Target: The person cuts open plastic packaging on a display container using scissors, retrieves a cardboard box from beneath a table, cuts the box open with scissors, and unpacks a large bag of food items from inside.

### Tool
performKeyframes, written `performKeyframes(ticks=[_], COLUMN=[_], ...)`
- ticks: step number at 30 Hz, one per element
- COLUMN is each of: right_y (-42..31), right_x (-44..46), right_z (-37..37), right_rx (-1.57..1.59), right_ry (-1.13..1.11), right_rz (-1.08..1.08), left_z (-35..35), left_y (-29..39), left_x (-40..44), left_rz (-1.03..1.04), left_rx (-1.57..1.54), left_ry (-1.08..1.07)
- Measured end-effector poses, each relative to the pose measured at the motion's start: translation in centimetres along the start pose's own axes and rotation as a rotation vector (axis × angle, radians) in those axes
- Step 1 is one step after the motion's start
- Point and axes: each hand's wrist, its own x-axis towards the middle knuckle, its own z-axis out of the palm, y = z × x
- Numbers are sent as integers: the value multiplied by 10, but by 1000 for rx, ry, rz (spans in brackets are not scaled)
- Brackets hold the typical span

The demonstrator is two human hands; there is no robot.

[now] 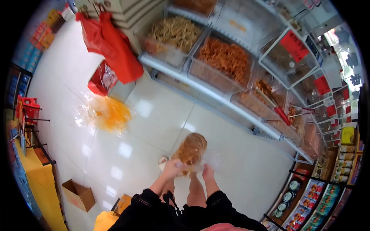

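Observation:
A clear plastic bag (194, 145) filled with brownish-orange food hangs in front of my body above the floor. My left hand (172, 168) is closed on the gathered upper part of the bag. To its right, my right hand (208, 171) pinches the loose clear plastic at the bag's other side. The exact kind of food inside cannot be made out. Some of the bag's plastic is thin and blurred near my right fingers.
Ahead and right, a shelf carries clear bins of shredded orange food (223, 57) and pale dried food (175, 34); red-handled tongs (282, 114) rest there. An orange-filled plastic bag (111, 114), red bags (110, 46) and a cardboard box (78, 195) are to the left. Packaged goods (304, 202) line the right.

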Motion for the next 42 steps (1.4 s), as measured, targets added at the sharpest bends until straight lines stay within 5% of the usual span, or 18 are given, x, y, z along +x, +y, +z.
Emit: performKeyframes(ticks=[7, 10, 14, 42], right_y=[-55, -48, -11, -10], right_x=[-23, -4, 28, 1], right_z=[-46, -78, -122, -122], right_rx=[127, 342, 293, 458], right_ry=[111, -4, 158, -28], right_rz=[-202, -102, -38, 290], left_z=[63, 93, 122, 155], left_y=[77, 81, 70, 49], left_x=[-10, -13, -9, -17], left_rz=[156, 158, 100, 34], left_rx=[91, 150, 174, 263], left_ry=[-35, -88, -163, -111])
